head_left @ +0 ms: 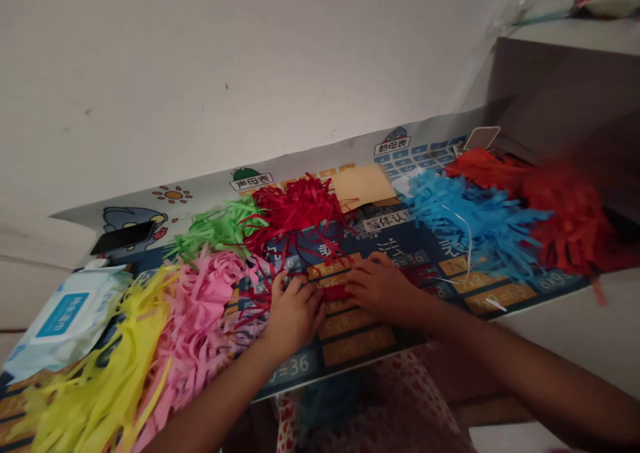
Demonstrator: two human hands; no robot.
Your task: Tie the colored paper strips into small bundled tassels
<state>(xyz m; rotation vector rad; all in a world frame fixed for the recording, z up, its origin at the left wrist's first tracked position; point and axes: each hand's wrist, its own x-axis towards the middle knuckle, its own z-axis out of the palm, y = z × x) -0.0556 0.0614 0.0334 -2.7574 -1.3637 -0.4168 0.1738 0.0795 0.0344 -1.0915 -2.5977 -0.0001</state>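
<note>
My left hand [295, 311] and my right hand [383, 287] are at the middle of the mat-covered desk, with fingers curled down. Between them runs a narrow red band of fringed paper [334, 293], and both hands are closed on it. Loose red strands stick out past each hand. Just behind the hands lies a crimson bunch of fringed paper [300, 206]. To the left of my left hand is a pink fringed bunch [205, 299]. A blue fringed bunch [465, 223] lies to the right of my right hand. My fingertips are partly hidden.
Yellow fringed paper [110, 359] and a wet-wipes pack [65, 316] lie at left, a dark phone [123, 237] behind them. Green fringe [220, 226] and a tan paper piece [364, 186] sit at the back. Orange-red fringe [560, 206] is at right. A wall [250, 73] rises behind.
</note>
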